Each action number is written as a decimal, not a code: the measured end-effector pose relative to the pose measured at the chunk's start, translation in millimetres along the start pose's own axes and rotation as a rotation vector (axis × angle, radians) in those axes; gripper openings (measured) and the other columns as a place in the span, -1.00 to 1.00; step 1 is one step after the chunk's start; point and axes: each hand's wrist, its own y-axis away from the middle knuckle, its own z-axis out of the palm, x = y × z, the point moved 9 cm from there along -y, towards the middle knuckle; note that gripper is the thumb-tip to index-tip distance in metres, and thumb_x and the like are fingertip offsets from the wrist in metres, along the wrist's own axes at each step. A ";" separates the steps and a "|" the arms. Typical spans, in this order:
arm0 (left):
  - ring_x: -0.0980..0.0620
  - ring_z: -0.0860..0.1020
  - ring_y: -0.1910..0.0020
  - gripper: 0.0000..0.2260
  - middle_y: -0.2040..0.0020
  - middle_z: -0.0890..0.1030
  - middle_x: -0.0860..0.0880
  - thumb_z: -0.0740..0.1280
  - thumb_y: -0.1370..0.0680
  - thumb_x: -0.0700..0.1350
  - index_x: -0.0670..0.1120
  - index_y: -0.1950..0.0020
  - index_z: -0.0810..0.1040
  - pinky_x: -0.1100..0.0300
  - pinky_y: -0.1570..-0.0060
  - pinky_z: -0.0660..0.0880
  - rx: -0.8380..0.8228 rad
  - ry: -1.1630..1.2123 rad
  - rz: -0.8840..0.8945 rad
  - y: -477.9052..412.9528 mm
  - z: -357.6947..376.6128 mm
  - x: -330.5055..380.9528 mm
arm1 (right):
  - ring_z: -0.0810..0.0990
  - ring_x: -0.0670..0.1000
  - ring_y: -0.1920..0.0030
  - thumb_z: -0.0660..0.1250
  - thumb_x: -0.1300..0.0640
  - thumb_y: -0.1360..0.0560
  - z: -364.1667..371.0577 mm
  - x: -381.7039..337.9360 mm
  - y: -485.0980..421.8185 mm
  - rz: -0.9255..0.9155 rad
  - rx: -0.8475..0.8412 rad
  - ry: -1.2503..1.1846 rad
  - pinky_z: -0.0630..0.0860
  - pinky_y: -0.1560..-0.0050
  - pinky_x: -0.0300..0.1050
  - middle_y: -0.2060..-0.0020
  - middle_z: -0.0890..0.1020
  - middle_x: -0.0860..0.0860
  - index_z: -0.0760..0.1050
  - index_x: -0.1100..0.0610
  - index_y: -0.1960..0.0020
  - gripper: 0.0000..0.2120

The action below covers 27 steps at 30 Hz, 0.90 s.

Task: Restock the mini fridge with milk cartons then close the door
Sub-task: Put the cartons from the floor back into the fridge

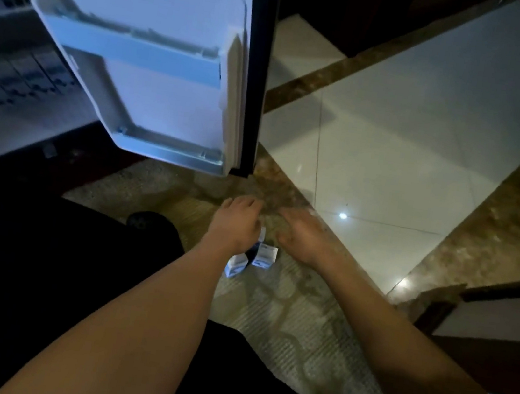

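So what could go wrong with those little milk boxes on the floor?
The two small white-and-blue milk cartons stand close together on the speckled stone floor, right by the left hand and right hand. Grabbing one might knock the other over. The mini fridge's white-lined door hangs wide open near the hands, so a lifted arm could bump it, and cold likely leaks out.

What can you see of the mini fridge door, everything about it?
The fridge door stands wide open, its white, plastic-looking inner face toward the camera. A shelf rail crosses its upper half and a shallow lip runs along the bottom; no cartons show on either. Its outer edge is black. Its lower corner hangs above the patterned floor; neither left hand nor right hand touches it.
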 end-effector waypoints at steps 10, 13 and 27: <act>-0.17 0.49 -0.25 -0.64 -0.32 0.52 -0.12 0.25 -0.60 -0.07 -0.06 -0.41 0.45 0.06 -0.19 0.42 -0.247 -0.038 -0.134 14.3 46.5 -40.2 | 0.60 0.16 -0.19 0.39 -0.07 -0.43 144.6 64.2 -31.2 0.186 -0.262 -0.049 0.55 -0.19 0.12 -0.23 0.61 0.07 0.47 -0.10 -0.37 -0.49; -0.17 0.49 -0.27 -0.58 -0.35 0.51 -0.10 0.27 -0.58 -0.08 -0.01 -0.46 0.42 0.03 -0.20 0.45 -0.276 -0.021 -0.131 13.5 49.4 -34.5 | 0.57 0.19 -0.22 0.39 0.07 -0.50 134.9 50.3 -19.9 0.206 -0.234 -0.030 0.52 -0.22 0.09 -0.27 0.57 0.12 0.45 0.02 -0.41 -0.52; -0.11 0.54 -0.20 -0.68 -0.23 0.59 -0.03 0.38 -0.53 0.04 0.07 -0.28 0.50 0.10 0.02 0.44 -0.269 0.146 -0.106 2.7 43.9 -3.0 | 0.54 -0.07 -0.02 0.38 0.14 -0.58 35.5 14.8 20.2 -0.124 0.096 -0.321 0.41 0.04 -0.22 -0.12 0.61 0.00 0.49 0.12 -0.37 -0.63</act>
